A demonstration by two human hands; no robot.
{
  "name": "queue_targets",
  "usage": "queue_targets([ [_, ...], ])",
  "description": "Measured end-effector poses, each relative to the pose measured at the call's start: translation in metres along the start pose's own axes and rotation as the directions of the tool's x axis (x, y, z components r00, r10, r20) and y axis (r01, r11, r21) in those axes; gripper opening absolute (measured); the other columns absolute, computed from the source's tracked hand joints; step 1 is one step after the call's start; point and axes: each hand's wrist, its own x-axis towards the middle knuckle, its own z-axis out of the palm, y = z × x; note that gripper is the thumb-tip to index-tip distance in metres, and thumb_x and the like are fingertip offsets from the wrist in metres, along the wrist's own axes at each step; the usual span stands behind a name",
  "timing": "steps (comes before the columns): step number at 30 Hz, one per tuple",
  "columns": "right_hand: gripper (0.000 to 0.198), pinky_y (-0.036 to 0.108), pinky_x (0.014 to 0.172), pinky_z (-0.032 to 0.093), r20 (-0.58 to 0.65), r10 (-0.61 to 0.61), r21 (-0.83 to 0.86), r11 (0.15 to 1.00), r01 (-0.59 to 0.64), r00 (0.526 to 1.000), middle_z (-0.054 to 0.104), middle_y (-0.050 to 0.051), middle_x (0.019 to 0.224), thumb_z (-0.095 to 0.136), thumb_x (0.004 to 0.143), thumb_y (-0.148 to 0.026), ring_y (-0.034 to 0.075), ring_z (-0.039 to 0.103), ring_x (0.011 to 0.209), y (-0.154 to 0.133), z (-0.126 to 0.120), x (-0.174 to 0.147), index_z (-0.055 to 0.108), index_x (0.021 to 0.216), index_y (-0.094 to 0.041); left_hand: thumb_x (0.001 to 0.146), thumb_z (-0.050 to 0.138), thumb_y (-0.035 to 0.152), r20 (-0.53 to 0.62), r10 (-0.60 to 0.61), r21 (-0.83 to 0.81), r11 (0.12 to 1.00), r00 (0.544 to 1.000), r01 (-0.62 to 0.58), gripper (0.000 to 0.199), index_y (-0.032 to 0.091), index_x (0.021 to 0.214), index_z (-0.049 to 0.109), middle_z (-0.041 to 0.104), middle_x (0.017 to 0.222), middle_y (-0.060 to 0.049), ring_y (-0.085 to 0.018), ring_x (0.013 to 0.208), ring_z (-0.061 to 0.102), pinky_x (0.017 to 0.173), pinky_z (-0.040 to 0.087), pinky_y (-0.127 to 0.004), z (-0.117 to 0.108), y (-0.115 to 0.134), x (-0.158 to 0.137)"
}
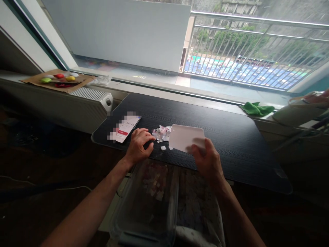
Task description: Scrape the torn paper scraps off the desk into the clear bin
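My right hand (209,159) grips the lower right corner of a thin, pale rectangular card (185,137) with rounded corners, thumb on its near face. The card is held over the black table, its left edge against a small pile of torn paper scraps (160,133). On the pile's other side, my left hand (140,144) rests by the table's near edge, fingers loosely bent and thumb apart, holding nothing. A few loose scraps lie nearer the edge. Close to my left hand is a lit phone (125,128). Below the edge stands a clear plastic bin (169,219) with paper bits inside.
The black table (226,137) reaches toward the window sill. A green cloth (257,108) lies on the sill at right, near a light bucket (299,111). At left, a brown board (33,79) with colourful pieces sits above a white radiator (89,96).
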Motion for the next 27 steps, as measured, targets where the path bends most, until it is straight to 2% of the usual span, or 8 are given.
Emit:
queue_targets([
  [3, 0.028, 0.036, 0.073, 0.054, 0.057, -0.062, 0.035, 0.998, 0.060, 0.996, 0.076, 0.008, 0.090, 0.050, 0.088, -0.039, 0.024, 0.072, 0.078, 0.000, 0.009, 0.003, 0.055, 0.109, -0.022, 0.081, 0.055, 0.021, 0.001, -0.004, 0.001, 1.000, 1.000, 0.004, 0.014, 0.021, 0.087, 0.067, 0.068, 0.089, -0.004, -0.027, 0.108, 0.056, 0.102, 0.040, -0.049, 0.000, 0.000, 0.000],
  [6, 0.027, 0.035, 0.070, 0.053, 0.017, -0.075, -0.029, 0.997, 0.075, 0.997, 0.076, 0.008, 0.088, 0.050, 0.087, -0.038, 0.024, 0.072, 0.078, 0.000, 0.014, 0.008, 0.057, 0.108, -0.022, 0.080, 0.056, 0.021, 0.008, -0.019, -0.011, 1.000, 1.000, 0.020, 0.013, 0.021, 0.086, 0.067, 0.068, 0.089, -0.004, -0.027, 0.109, 0.056, 0.102, 0.040, -0.050, 0.000, -0.001, 0.000],
  [10, 0.029, 0.035, 0.067, 0.052, -0.034, -0.058, -0.077, 0.995, 0.055, 0.998, 0.076, 0.008, 0.084, 0.049, 0.087, -0.039, 0.025, 0.071, 0.076, -0.001, 0.009, 0.009, 0.058, 0.109, -0.022, 0.079, 0.057, 0.020, 0.003, -0.016, -0.018, 1.000, 1.000, 0.016, 0.013, 0.022, 0.085, 0.068, 0.067, 0.088, -0.004, -0.027, 0.109, 0.055, 0.104, 0.038, -0.051, -0.003, 0.002, 0.001],
  [13, 0.029, 0.035, 0.067, 0.052, -0.018, -0.054, -0.060, 0.997, 0.052, 0.998, 0.077, 0.008, 0.084, 0.049, 0.088, -0.039, 0.024, 0.072, 0.074, -0.002, 0.003, 0.006, 0.058, 0.109, -0.022, 0.079, 0.056, 0.018, 0.016, 0.025, -0.008, 1.000, 1.000, -0.025, 0.017, 0.023, 0.088, 0.070, 0.066, 0.088, -0.003, -0.028, 0.111, 0.054, 0.109, 0.032, -0.054, -0.007, 0.012, 0.000],
  [18, 0.025, 0.034, 0.065, 0.052, -0.039, -0.046, -0.133, 0.990, 0.040, 0.998, 0.077, 0.007, 0.079, 0.051, 0.085, -0.037, 0.025, 0.072, 0.072, -0.007, -0.007, 0.000, 0.059, 0.103, -0.023, 0.080, 0.056, 0.017, 0.132, 0.117, -0.017, 0.993, 0.984, -0.116, 0.024, 0.026, 0.094, 0.072, 0.066, 0.093, -0.004, -0.027, 0.115, 0.053, 0.113, 0.023, -0.058, -0.009, 0.036, -0.009],
  [22, 0.025, 0.033, 0.065, 0.052, -0.041, -0.078, -0.122, 0.990, 0.072, 0.996, 0.077, 0.006, 0.081, 0.050, 0.086, -0.037, 0.025, 0.072, 0.072, -0.012, -0.005, 0.000, 0.058, 0.105, -0.023, 0.084, 0.053, 0.018, 0.157, 0.155, 0.048, 0.985, 0.975, -0.164, 0.025, 0.024, 0.100, 0.071, 0.063, 0.095, -0.006, -0.028, 0.115, 0.053, 0.111, 0.023, -0.063, -0.005, 0.041, -0.017],
  [27, 0.024, 0.030, 0.067, 0.052, 0.029, -0.158, -0.057, 0.986, 0.160, 0.987, 0.077, 0.005, 0.087, 0.048, 0.089, -0.036, 0.021, 0.072, 0.075, -0.017, 0.011, 0.004, 0.057, 0.107, -0.023, 0.085, 0.054, 0.020, 0.172, 0.112, 0.139, 0.981, 0.979, -0.137, 0.025, 0.027, 0.101, 0.071, 0.060, 0.098, -0.007, -0.029, 0.114, 0.051, 0.110, 0.023, -0.066, -0.002, 0.039, -0.021],
])
